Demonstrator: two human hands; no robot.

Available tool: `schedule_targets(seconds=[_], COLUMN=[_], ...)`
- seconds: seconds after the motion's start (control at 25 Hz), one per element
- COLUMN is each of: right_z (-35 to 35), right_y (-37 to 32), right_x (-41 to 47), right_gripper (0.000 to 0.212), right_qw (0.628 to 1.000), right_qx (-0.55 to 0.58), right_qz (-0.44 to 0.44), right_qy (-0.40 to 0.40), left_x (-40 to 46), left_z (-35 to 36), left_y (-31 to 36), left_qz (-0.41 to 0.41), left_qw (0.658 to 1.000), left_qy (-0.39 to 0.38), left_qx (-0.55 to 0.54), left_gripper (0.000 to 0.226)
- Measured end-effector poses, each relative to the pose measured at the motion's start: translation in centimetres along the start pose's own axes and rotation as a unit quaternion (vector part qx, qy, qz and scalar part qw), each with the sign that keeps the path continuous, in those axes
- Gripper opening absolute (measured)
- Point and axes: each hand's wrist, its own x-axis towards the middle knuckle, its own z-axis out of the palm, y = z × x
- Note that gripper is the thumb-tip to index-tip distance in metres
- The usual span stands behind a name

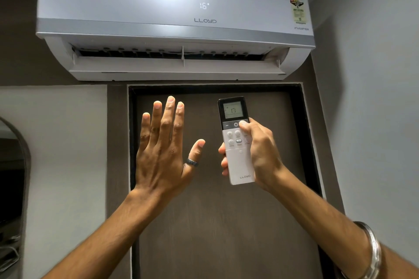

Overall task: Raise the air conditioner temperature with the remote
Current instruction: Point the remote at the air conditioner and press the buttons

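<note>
A white wall-mounted air conditioner (172, 20) hangs high above a door, its flap open and its front display reading 16. My right hand (258, 154) grips a slim white remote (238, 161) held upright, pointed up at the unit. The remote's small screen (233, 110) reads 17. My right thumb rests on the dark button strip just right of the power symbol. My left hand (163, 149) is raised beside the remote, apart from it, palm away from me, fingers spread, holding nothing; a dark ring sits on its thumb.
A dark brown door (217, 222) in a black frame fills the space below the unit. Grey walls stand on both sides, the right wall (374, 97) close by. An arched mirror edge (13, 176) shows at the far left. A metal bangle (371, 251) circles my right forearm.
</note>
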Motion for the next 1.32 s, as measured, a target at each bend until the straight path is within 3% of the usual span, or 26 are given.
schedule_targets(seconds=[0.16, 0.36, 0.56, 0.96, 1.12, 1.32], right_z=[0.3, 0.5, 0.6, 0.3, 0.3, 0.5], right_y=[0.2, 0.5, 0.8, 1.9, 2.1, 2.5], right_x=[0.3, 0.8, 1.1, 1.8, 1.9, 2.4], right_gripper=[0.040, 0.056, 0.033, 0.064, 0.039, 0.065], right_qw=[1.000, 1.000, 0.999, 0.999, 0.999, 0.999], right_qx=[-0.009, 0.015, -0.017, 0.037, 0.008, 0.023], right_qz=[0.004, 0.012, -0.022, 0.020, -0.020, -0.002], right_qy=[0.002, 0.006, 0.041, 0.019, 0.040, 0.042], left_x=[0.5, 0.4, 0.4, 0.7, 0.6, 0.2], left_z=[0.2, 0.6, 1.1, 1.8, 2.2, 2.6], left_y=[-0.4, -0.9, -1.2, -1.0, -1.0, -1.3], left_qz=[-0.005, -0.008, -0.008, -0.003, -0.003, 0.002], left_qw=[1.000, 1.000, 1.000, 1.000, 1.000, 1.000], left_qy=[0.007, 0.011, 0.007, 0.009, 0.004, -0.001], left_qx=[-0.001, -0.003, 0.002, -0.008, -0.012, -0.010], left_gripper=[0.083, 0.084, 0.083, 0.082, 0.082, 0.083])
